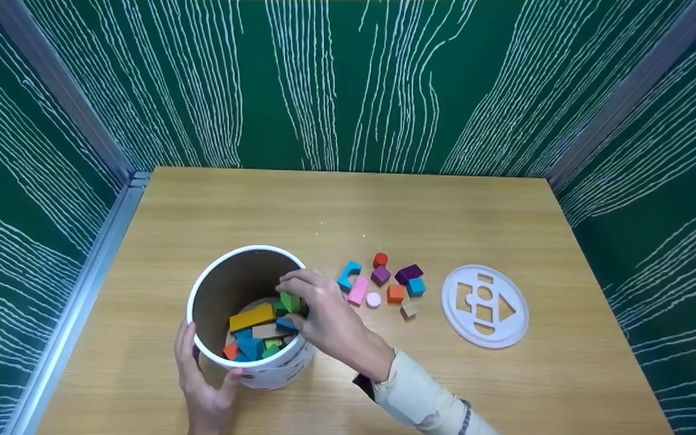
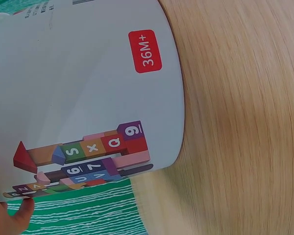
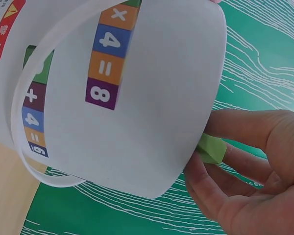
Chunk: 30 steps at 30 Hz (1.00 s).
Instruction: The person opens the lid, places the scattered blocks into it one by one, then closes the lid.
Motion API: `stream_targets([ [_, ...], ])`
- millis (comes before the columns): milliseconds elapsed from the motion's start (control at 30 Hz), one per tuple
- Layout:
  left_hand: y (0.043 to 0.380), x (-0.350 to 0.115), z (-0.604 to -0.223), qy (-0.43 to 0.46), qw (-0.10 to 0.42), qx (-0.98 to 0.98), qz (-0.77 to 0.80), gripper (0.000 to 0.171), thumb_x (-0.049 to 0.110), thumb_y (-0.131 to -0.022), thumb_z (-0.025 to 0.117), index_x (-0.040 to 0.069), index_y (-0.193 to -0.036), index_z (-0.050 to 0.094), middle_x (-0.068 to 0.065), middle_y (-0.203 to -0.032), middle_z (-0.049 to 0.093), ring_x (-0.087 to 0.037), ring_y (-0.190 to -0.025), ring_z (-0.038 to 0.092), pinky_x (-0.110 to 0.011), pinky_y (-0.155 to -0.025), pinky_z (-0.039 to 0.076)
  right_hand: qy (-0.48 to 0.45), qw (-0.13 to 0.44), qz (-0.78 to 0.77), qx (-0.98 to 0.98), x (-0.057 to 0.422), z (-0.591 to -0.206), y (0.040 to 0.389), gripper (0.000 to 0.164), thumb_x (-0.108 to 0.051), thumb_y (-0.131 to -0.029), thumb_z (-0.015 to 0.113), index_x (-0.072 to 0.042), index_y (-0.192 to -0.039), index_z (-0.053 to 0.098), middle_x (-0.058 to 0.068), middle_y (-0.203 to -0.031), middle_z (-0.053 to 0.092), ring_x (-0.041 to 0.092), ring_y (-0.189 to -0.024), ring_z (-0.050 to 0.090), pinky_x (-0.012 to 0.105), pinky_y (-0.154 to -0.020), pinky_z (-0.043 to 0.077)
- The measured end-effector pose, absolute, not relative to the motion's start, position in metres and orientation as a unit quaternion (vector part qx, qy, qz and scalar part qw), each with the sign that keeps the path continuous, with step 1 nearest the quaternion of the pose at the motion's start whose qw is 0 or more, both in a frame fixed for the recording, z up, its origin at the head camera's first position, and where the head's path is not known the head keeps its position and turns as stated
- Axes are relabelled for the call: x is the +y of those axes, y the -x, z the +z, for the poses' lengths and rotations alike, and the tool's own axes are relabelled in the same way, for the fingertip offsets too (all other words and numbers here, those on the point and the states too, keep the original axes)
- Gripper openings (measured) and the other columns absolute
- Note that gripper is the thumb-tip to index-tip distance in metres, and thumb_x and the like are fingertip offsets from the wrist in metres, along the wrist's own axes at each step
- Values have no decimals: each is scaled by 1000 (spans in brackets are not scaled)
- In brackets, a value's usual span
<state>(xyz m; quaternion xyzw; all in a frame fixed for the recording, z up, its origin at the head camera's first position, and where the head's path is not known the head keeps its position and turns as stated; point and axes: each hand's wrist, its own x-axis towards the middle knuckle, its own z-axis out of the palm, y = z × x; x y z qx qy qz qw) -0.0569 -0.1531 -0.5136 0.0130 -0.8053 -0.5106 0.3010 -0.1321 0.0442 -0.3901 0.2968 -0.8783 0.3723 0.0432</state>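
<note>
A white round bucket (image 1: pixel 278 373) with printed block pictures stands on the table, tilted slightly toward the person. My left hand (image 1: pixel 203 386) holds its left side, fingers along the wall and thumb at the front rim. Over the bucket's right rim reaches my right hand (image 1: pixel 333 317), which holds a light green block (image 1: pixel 290 301) just inside the opening. The same green block (image 3: pixel 212 149) shows between the fingers in the right wrist view. Below lie a yellow block (image 1: pixel 252 317), a blue block (image 1: pixel 250 348), an orange block (image 1: pixel 231 350) and several others.
Right of the bucket several loose blocks lie on the table (image 1: pixel 384 374), among them a blue arch (image 1: pixel 348 277), a pink block (image 1: pixel 358 290) and a red cylinder (image 1: pixel 380 260). Farther right is a white lid (image 1: pixel 454 320) with shaped holes. Green patterned panels surround the table.
</note>
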Motion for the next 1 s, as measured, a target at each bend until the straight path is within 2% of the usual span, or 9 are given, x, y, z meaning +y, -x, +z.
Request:
stream_targets([
  [333,53,-144,-490,11,322,-787,-527,80,23,-72,69,1,-135,26,-16,-139,23,-17,-125,26,-18,-100,25,-302,21,363,-881,39,-393,130,39,-11,-69,73,-13,-107,61,1,-109,53,14,-99,48,21,-79,46],
  [533,55,-150,-504,5,310,-795,-522,84,22,-69,72,6,-137,25,-10,-141,22,-21,-125,26,-19,-100,25,-300,12,349,-888,37,-394,130,40,-17,-70,72,-14,-108,60,3,-109,51,14,-97,50,21,-77,47],
  [700,56,-154,-513,-7,301,-798,-522,86,23,-68,73,12,-138,24,-6,-142,21,-22,-126,25,-19,-100,25,-303,-3,354,-885,36,-396,130,40,-14,-70,72,-13,-108,58,2,-110,49,14,-94,53,21,-75,47],
  [1000,56,-152,-510,-17,296,-805,-514,85,23,-69,72,13,-138,24,-5,-143,21,-22,-126,25,-21,-101,25,-323,2,343,-882,34,-399,132,38,-13,-70,73,-15,-103,54,-1,-105,49,12,-94,52,20,-76,47],
])
